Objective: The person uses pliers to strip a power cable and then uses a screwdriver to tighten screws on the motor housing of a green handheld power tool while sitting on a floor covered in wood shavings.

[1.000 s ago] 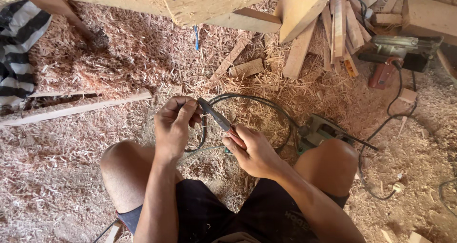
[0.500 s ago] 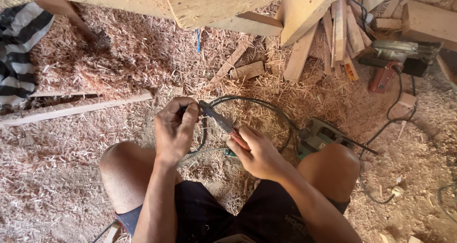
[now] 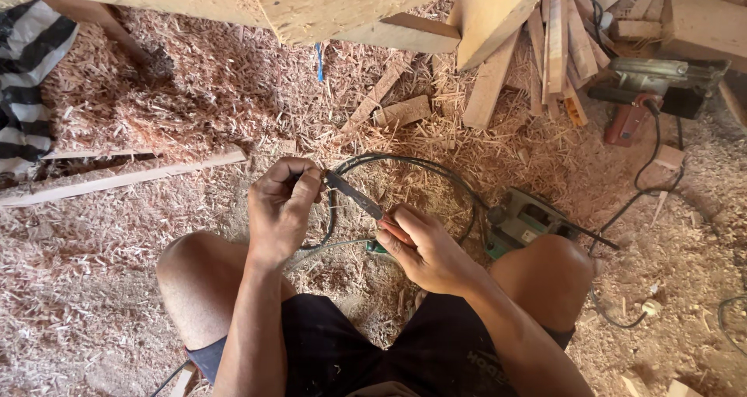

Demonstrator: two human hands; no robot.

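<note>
We squat on a floor covered with wood shavings (image 3: pixel 117 288), our knees wide apart, so that the work sits between them close to the eyes. Our right hand (image 3: pixel 428 249) is closed around the orange handle of a knife (image 3: pixel 366 202), whose dark blade points up and to the left toward the other hand. Our left hand (image 3: pixel 284 210) is closed too, its fingers pinched on the end of a black cable (image 3: pixel 436 175), just where the blade tip meets it; it seems we hold the end steady so the blade can work on it, though the exact contact is too small to see. The cable makes a loop on the floor behind the hands and runs toward a green power tool (image 3: pixel 521 222), which lies just beside our right knee. Farther away, at the upper right, a red and grey power tool (image 3: pixel 646 93) rests near a pile of wood offcuts (image 3: pixel 560 47). A long wooden strip (image 3: pixel 117 179) lies at the left, and a striped cloth (image 3: pixel 27 78) at the edge.
</note>
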